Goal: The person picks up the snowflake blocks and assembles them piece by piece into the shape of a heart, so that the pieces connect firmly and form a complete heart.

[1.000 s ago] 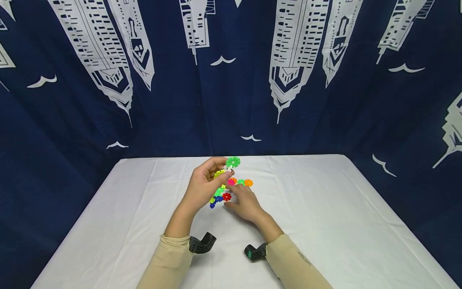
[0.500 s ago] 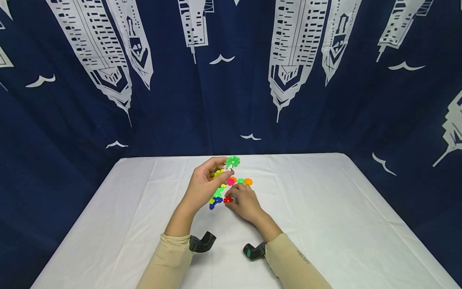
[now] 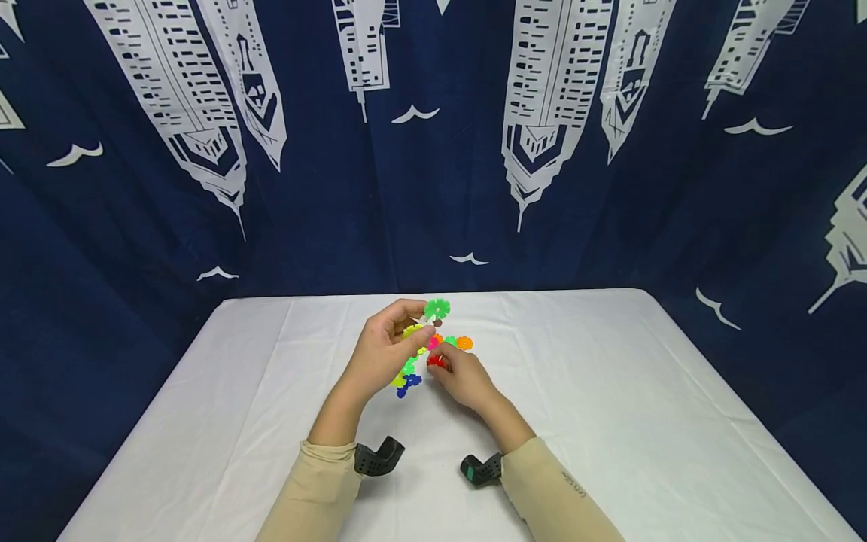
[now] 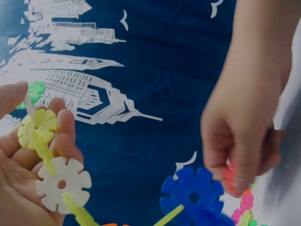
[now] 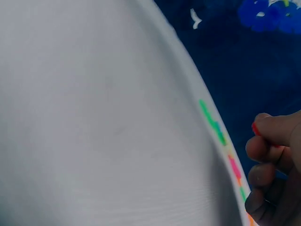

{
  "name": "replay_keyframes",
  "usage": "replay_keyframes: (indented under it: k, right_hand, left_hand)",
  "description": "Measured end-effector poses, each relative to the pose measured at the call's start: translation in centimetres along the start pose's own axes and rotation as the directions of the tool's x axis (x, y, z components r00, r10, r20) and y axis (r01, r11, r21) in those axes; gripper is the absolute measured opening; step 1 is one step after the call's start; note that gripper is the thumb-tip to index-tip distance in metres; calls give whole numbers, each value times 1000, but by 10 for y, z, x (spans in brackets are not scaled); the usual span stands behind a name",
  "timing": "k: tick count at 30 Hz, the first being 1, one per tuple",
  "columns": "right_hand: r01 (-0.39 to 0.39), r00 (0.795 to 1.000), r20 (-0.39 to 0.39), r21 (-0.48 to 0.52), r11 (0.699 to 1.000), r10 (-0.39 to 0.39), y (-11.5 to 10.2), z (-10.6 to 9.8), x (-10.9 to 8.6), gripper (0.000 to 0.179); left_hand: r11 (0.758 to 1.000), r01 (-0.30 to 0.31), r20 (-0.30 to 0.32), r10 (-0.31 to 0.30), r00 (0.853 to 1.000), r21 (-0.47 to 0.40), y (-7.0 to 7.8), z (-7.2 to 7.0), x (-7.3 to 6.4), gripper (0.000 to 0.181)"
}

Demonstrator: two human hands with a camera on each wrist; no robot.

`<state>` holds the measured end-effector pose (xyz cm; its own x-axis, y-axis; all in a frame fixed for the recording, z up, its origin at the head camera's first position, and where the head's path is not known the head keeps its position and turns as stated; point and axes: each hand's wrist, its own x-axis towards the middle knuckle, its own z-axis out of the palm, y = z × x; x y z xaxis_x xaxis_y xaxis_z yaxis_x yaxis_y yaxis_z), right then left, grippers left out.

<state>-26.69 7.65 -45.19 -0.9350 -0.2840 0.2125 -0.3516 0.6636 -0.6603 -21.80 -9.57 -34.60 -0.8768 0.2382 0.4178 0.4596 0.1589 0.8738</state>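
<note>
In the head view my left hand (image 3: 379, 352) is raised over the table, holding a chain of interlocking flower-shaped plastic discs. A green disc (image 3: 437, 309) is at the top of the chain. In the left wrist view a yellow disc (image 4: 45, 121) and a white disc (image 4: 51, 190) lie against the fingers, and blue discs (image 4: 178, 194) hang at the lower end. My right hand (image 3: 467, 375) pinches a red disc (image 3: 436, 362) between thumb and fingers, to the right of the chain. Its fingers cover much of the red disc. A gap separates it from the blue discs.
Loose discs lie on the white-covered table (image 3: 576, 421) beyond my right hand, among them an orange disc (image 3: 464, 343) and a pink disc (image 3: 432, 344). A dark blue curtain (image 3: 406, 203) with white building prints hangs behind the table. Each wrist bears a black camera mount (image 3: 381, 457).
The right hand has drawn the red disc up and slightly right, away from the blue discs, and it shows less of its face now. The left hand stays nearly still with the chain.
</note>
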Motion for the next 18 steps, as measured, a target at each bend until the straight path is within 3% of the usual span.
replay_keyframes:
  k: [4, 10, 14, 18]
  right_hand:
    - [23, 999, -52, 118, 993, -17, -5, -9, 2, 4]
    - [56, 994, -102, 246, 968, -32, -18, -26, 3, 16]
    - [96, 988, -149, 351, 931, -45, -27, -38, 0, 21]
    - [161, 976, -207, 457, 875, -71, -36, -51, -2, 21]
  left_hand:
    - [998, -36, 36, 38, 999, -45, -1, 0, 1, 28]
    - [996, -65, 51, 68, 996, -60, 1, 0, 0, 24]
    - [995, -78, 54, 82, 995, -69, 2, 0, 0, 32]
    - [995, -66, 58, 70, 996, -72, 3, 0, 0, 39]
